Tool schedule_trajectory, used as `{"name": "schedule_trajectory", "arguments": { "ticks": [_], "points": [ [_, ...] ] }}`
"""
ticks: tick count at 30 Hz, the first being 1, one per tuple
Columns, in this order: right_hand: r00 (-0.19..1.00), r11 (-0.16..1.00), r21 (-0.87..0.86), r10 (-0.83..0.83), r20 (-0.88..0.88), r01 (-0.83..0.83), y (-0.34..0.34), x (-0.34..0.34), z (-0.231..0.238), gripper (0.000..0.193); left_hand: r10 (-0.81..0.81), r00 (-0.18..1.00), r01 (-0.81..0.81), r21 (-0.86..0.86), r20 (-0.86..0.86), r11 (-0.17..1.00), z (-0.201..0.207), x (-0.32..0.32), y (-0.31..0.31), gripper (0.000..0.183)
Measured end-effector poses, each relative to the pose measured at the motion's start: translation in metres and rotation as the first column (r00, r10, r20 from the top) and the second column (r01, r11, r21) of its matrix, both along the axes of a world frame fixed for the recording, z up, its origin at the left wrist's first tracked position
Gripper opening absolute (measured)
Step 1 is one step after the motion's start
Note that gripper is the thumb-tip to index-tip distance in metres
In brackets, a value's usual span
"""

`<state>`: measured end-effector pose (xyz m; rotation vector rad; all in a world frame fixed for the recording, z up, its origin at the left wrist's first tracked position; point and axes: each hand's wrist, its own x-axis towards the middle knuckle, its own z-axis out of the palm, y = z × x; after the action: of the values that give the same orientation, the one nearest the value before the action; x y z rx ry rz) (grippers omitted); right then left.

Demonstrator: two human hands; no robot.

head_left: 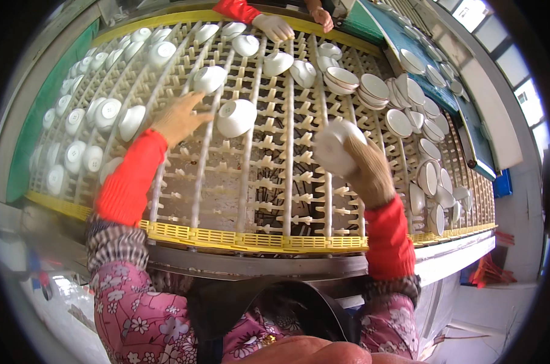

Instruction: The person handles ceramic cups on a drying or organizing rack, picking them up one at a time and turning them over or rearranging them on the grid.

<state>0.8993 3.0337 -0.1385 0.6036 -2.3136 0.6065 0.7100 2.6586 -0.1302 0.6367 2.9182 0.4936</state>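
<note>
Head view: pegged conveyor rack (269,182) of cream plastic, yellow border along the near edge, loaded with white bowls. Left hand (179,118), gloved, fingers spread and reaching far-left of centre; fingertips just beside an upturned white bowl (236,117), contact not certain. Right hand (366,170), gloved, closed around a second white bowl (332,145), held clear above the pegs at right of centre. Rows of small cups (80,130) packed on the left; stacked shallow dishes (372,88) leaning on the far right. Another person's gloved hand (275,27) working at the far edge.

Risks noted, as judgement: held bowl gripped through a bulky glove on a smooth glaze, so liable to slip and strike the pegs or chip a neighbour. Upturned bowl perched on peg tips, liable to tip if nudged by the spread fingers. Long red sleeves close to the pegs, liable to snag. Leaning dishes at right packed tight, liable to knock together.
</note>
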Motion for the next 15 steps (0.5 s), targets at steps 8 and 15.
{"name": "schedule_trajectory", "arguments": {
  "ticks": [8, 15],
  "points": [
    [0.922, 0.866, -0.452, -0.027, 0.386, 0.214, -0.002, -0.069, -0.033, 0.042, -0.084, 0.996, 0.083, -0.068, -0.006, 0.994, 0.033, 0.099, -0.023, 0.072],
    [0.610, 0.580, -0.197, -0.721, 0.327, 0.791, 0.074, -0.094, -0.013, 0.061, -0.367, 0.899, 0.370, -0.032, -0.238, 0.928, 0.041, 0.130, 0.004, 0.064]
  ]
}}
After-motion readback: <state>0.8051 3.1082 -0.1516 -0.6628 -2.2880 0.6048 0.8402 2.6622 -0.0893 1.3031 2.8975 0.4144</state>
